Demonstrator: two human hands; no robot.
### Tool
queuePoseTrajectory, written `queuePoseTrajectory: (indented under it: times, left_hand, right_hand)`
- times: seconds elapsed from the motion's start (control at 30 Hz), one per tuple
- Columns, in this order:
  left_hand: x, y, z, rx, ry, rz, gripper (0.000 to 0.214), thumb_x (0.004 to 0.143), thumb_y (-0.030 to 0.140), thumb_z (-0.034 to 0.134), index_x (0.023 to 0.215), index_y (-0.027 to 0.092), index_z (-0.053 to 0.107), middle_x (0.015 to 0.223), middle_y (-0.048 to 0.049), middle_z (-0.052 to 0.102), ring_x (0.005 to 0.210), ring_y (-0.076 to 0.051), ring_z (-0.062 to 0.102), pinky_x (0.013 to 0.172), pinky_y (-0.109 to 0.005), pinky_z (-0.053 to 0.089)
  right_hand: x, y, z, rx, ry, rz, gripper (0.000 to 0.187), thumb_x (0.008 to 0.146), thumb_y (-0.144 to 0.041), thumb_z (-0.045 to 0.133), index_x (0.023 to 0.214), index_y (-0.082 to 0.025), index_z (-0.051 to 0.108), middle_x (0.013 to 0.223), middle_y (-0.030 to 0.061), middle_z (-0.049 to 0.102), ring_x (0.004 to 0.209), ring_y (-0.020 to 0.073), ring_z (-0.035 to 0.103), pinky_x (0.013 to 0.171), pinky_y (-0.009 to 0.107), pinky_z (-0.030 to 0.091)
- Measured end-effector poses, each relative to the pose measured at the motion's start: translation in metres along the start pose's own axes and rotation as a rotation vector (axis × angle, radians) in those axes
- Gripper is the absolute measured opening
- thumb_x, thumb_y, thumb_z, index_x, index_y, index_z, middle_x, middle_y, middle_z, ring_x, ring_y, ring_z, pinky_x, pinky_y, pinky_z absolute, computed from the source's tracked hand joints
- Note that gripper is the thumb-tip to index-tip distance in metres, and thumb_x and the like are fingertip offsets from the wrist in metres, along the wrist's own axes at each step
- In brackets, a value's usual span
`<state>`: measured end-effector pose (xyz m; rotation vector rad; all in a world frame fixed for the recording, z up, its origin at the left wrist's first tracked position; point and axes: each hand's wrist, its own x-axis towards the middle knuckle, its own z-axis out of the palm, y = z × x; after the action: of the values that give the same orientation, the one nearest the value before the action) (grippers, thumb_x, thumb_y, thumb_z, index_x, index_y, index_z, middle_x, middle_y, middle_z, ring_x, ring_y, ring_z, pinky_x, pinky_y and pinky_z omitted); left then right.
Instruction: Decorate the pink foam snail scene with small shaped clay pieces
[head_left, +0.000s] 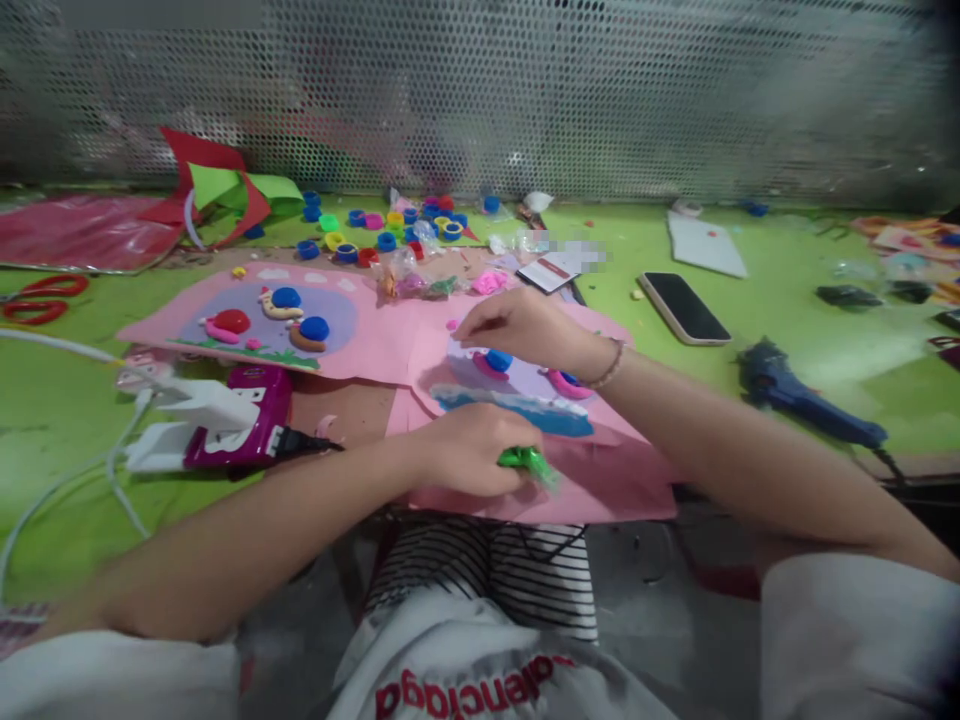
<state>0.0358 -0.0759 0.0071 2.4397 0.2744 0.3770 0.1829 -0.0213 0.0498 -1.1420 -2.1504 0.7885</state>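
Note:
My left hand [469,448] is closed on a small green piece [527,462] at the near edge of a pink foam sheet [600,470]. My right hand [521,325] hovers over the sheet with fingers pinched together near a tiny pink bit [452,325]; what it pinches I cannot make out. Below it lie a blue cap on a pink shape [495,361], another pink snail shape [568,382] and a blue strip [517,408] on a lilac patch.
A finished pink board with cap snails [285,318] lies to the left. Loose coloured caps [390,225], red scissors [41,298], a purple power strip [240,415], a phone [682,307] and a blue glue gun [795,392] sit on the green table. A perforated metal screen [525,90] closes the back.

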Motion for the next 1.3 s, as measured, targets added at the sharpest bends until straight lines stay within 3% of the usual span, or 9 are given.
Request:
queuePoseTrajectory:
  times: [0.23, 0.5, 1.03, 1.3]
  left_hand:
    - [0.0, 0.001, -0.005, -0.009, -0.007, -0.019, 0.016, 0.07, 0.018, 0.056, 0.084, 0.016, 0.064, 0.086, -0.0039, 0.067, 0.078, -0.017, 0.059, 0.068, -0.025, 0.041]
    - [0.0, -0.002, -0.003, 0.003, -0.012, 0.004, 0.016, 0.07, 0.018, 0.056, 0.084, 0.017, 0.064, 0.086, -0.005, 0.067, 0.079, -0.018, 0.06, 0.067, -0.026, 0.041]
    - [0.001, 0.0, -0.007, -0.002, 0.007, -0.009, 0.012, 0.07, 0.018, 0.055, 0.08, 0.016, 0.062, 0.08, -0.0042, 0.065, 0.072, -0.016, 0.056, 0.061, -0.025, 0.036]
    - [0.002, -0.001, -0.008, -0.015, 0.012, 0.01, 0.011, 0.068, 0.014, 0.054, 0.077, 0.014, 0.061, 0.074, -0.0035, 0.062, 0.068, -0.014, 0.053, 0.06, -0.024, 0.035]
  right_hand:
    - [0.039, 0.008, 0.02, -0.21, -0.054, 0.005, 0.006, 0.069, -0.015, 0.063, 0.07, -0.015, 0.069, 0.073, 0.0027, 0.068, 0.067, 0.0117, 0.059, 0.062, 0.024, 0.044]
    - [0.048, 0.011, 0.023, -0.194, -0.16, 0.012, 0.005, 0.068, -0.014, 0.064, 0.071, -0.015, 0.068, 0.07, 0.0014, 0.067, 0.065, 0.0103, 0.058, 0.062, 0.023, 0.044]
    - [0.05, 0.027, 0.012, -0.134, -0.015, 0.065, 0.01, 0.062, -0.012, 0.07, 0.069, -0.019, 0.069, 0.069, 0.0012, 0.067, 0.063, 0.0109, 0.057, 0.059, 0.025, 0.045]
    - [0.06, 0.034, 0.01, -0.232, -0.049, 0.067, 0.011, 0.064, -0.016, 0.07, 0.076, -0.017, 0.071, 0.075, 0.0038, 0.069, 0.068, 0.0128, 0.06, 0.06, 0.024, 0.046]
